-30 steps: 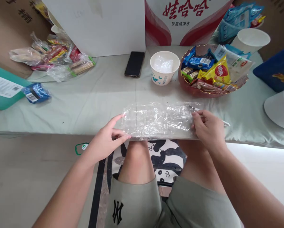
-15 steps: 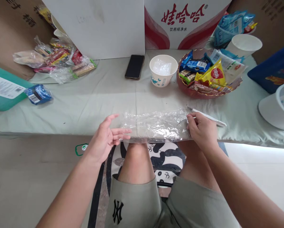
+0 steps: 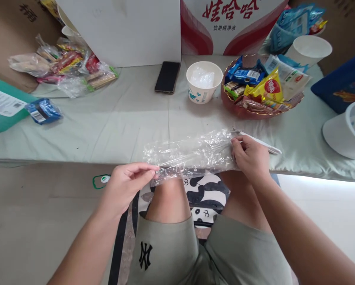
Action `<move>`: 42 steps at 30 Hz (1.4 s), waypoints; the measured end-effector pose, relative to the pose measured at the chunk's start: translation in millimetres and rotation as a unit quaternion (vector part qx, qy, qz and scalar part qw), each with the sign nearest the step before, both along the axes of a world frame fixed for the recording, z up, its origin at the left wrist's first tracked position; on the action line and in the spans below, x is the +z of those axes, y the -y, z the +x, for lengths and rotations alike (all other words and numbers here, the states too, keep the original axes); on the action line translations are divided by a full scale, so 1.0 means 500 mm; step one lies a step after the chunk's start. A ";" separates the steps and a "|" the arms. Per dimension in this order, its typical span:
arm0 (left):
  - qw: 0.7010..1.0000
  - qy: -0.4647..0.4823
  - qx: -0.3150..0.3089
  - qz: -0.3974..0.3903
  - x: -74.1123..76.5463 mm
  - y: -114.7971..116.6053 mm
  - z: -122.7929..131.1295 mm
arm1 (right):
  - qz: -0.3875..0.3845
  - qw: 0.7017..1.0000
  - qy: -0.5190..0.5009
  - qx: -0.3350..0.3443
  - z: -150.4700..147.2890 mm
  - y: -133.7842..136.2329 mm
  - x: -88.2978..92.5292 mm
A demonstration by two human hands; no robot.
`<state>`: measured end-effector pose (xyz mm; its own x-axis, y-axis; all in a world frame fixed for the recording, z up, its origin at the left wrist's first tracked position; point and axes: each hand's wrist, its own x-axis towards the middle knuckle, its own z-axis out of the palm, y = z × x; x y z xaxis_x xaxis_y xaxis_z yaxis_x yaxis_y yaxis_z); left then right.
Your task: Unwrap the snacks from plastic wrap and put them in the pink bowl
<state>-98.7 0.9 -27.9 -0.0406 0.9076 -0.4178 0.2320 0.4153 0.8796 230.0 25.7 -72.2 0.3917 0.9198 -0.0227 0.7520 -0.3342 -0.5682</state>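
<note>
A clear, crinkled plastic bag [image 3: 192, 152] is stretched along the front edge of the cloth-covered table, its lower left part hanging over the edge. My left hand [image 3: 128, 184] pinches its left end between thumb and fingers. At the right end, my right hand [image 3: 251, 156] grips the plastic with thumb and forefinger. Beside and partly under my right hand lies a thin white item [image 3: 262, 143]. A paper cup [image 3: 201, 94] with crumpled clear plastic in it stands behind the bag. Right of the cup is a reddish bowl [image 3: 254, 112] of wrapped snacks.
A black phone [image 3: 167, 77] lies before a white box [image 3: 136, 35]. Wrapped snacks [image 3: 67, 65], a blue packet [image 3: 44, 111] and a green container [image 3: 5, 105] are at left. White tubs [image 3: 343, 132] and a blue package [image 3: 343, 87] stand at right.
My left hand has gone from open fingers to a pinch on the bag's left end, which has come slightly down and left. The right hand keeps its grip. The view has shifted slightly.
</note>
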 end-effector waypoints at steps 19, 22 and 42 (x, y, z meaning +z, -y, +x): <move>0.982 0.132 0.111 -0.075 -0.058 0.051 0.062 | -0.004 0.997 0.079 -0.006 -0.006 0.002 -0.002; 0.985 0.131 0.109 -0.039 -0.059 0.041 0.062 | -0.014 0.998 0.059 -0.012 -0.008 0.001 0.000; 0.953 0.262 0.149 -0.010 -0.053 0.221 0.256 | 0.272 0.942 0.123 0.152 -0.083 0.229 -0.078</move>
<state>29.6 -109.8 -54.6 -0.0759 0.8805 -0.4679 -0.3681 0.4114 0.8338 188.5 -88.7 -111.2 0.0396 0.8393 0.5422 0.8971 0.2091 -0.3893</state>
